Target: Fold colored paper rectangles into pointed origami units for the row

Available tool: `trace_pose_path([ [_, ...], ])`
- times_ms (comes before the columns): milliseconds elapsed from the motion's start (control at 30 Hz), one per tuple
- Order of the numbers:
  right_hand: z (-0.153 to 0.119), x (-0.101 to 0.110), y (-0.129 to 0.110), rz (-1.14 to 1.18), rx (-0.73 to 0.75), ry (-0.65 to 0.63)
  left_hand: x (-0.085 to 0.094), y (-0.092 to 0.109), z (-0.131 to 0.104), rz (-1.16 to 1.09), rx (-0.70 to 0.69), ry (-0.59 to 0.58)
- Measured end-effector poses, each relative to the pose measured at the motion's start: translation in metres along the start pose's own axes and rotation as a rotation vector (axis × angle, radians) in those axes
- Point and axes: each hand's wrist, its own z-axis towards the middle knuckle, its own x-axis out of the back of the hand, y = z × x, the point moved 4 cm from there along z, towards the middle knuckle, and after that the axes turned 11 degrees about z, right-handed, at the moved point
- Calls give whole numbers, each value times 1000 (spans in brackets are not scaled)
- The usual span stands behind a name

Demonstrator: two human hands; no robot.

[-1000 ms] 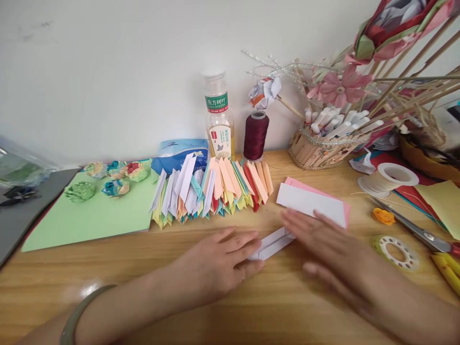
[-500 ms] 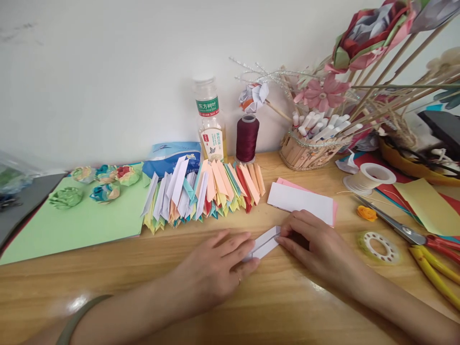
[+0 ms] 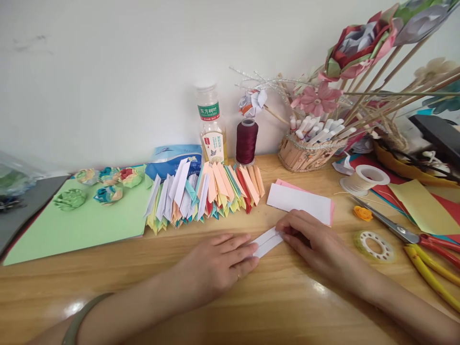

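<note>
A small white paper strip, folded lengthwise with a seam along its middle, lies aslant on the wooden table. The stretched fingers of my left hand rest flat on its left end. At its upper right end, my right hand pinches the corner between thumb and curled fingers; part of that end is hidden. Just beyond my right hand lie a white paper rectangle and a pink paper sheet under it. Behind my left hand stands a long row of folded paper pieces in many colours.
Green paper with several paper rosettes lies left. A bottle, maroon thread and a basket of markers stand along the wall. Tape, scissors, yellow-handled pliers and a white spool are right.
The view has shifted slightly. My right hand's fingertips sit a little differently on the strip's right end, and its upper flap looks flatter. My left hand still rests on the other end.
</note>
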Motion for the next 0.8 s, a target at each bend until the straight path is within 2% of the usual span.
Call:
trace_pose_path([
  [133,-4,5,-4,-20,106,21,-2,-2,0,-9,20,32],
  [233,-5,1,-13,-113,254,-94,-1,-3,0,0,34,33],
  [300,-5,-3,-18,-151,311,-158,4,-2,1,19,39,104],
  [400,-3,-6,-24,-202,373,-129,11,-1,4,41,72,197],
  [533,-6,-11,-30,-259,467,-111,11,1,9,44,137,192],
  [633,-8,-13,-30,-275,457,-99,9,2,11,42,203,205],
  [800,-4,-18,-24,-239,333,-131,6,2,13,-6,310,194],
])
